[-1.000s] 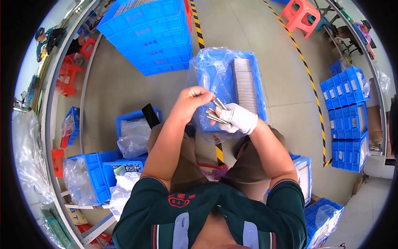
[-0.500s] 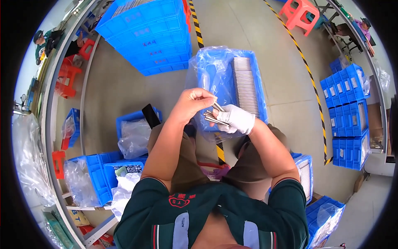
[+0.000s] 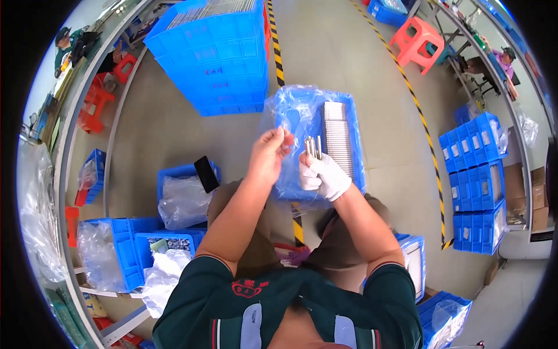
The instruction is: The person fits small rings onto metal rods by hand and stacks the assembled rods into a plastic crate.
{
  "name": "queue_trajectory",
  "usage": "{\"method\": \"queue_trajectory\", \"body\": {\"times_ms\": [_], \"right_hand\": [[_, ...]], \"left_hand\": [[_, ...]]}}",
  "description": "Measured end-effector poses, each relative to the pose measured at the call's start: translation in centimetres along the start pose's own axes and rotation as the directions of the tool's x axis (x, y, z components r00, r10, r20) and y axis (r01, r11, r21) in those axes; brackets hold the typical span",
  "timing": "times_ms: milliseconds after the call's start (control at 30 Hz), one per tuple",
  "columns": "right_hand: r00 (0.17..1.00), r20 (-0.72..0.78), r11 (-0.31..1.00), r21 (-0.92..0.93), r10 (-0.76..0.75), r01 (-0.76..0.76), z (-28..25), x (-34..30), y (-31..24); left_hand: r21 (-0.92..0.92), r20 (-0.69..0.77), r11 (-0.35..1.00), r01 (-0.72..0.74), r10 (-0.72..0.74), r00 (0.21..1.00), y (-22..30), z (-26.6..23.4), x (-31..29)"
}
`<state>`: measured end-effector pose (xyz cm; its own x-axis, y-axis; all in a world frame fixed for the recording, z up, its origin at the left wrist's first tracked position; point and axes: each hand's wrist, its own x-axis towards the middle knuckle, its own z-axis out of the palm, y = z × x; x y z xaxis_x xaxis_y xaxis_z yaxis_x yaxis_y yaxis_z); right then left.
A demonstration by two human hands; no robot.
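In my right hand (image 3: 328, 176), which wears a white glove with bare fingertips showing, a bunch of slim metal rods (image 3: 314, 146) is gripped, their ends pointing away from me. My bare left hand (image 3: 269, 154) is raised just left of them, thumb and forefinger pinched together; whether something small sits between the fingertips I cannot make out. Both hands are over a blue crate (image 3: 358, 154) lined with clear plastic film (image 3: 293, 110). Along the crate's right side lies a neat stacked row of similar metal rods (image 3: 337, 136).
A tall stack of blue crates (image 3: 232, 78) stands ahead left, more crates (image 3: 474, 168) at right. By my left knee, a black phone (image 3: 206, 174) rests on a plastic-filled crate (image 3: 180, 200). A red stool (image 3: 417, 43) is far right. Two people sit at benches farther off.
My left hand has drawn left, away from the rods. My right hand has turned so the rods point forward instead of sideways. The view has shifted slightly.
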<state>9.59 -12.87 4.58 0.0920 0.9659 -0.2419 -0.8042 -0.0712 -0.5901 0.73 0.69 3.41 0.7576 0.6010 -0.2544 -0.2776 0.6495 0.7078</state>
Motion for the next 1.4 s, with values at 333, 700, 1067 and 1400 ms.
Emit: {"method": "queue_trajectory", "body": {"times_ms": [333, 700, 1067, 1400], "right_hand": [[0.701, -0.196, 0.614, -0.672, -0.685, 0.413, 4.0, 1.6, -0.3], [0.671, -0.235, 0.687, -0.468, -0.703, 0.556, 3.2, 2.1, -1.1], [0.696, -0.425, 0.676, -0.727, -0.578, 0.118, 0.5, 0.9, -0.5], [0.964, -0.125, 0.913, -0.312, 0.235, -0.263, 0.7, -1.5, -0.8]], "left_hand": [[-0.583, 0.116, 0.774, 0.248, -0.222, 0.968, -5.0, 3.6, -0.1], [-0.437, -0.012, 0.845, 0.308, -0.348, 0.937, -6.4, 4.8, -0.2], [0.816, 0.135, 0.432, -0.385, 0.504, 0.853, -3.3, 2.3, 2.0], [0.774, 0.503, 0.446, -0.449, -0.001, 0.865, 0.8, 4.1, -0.9]]}}
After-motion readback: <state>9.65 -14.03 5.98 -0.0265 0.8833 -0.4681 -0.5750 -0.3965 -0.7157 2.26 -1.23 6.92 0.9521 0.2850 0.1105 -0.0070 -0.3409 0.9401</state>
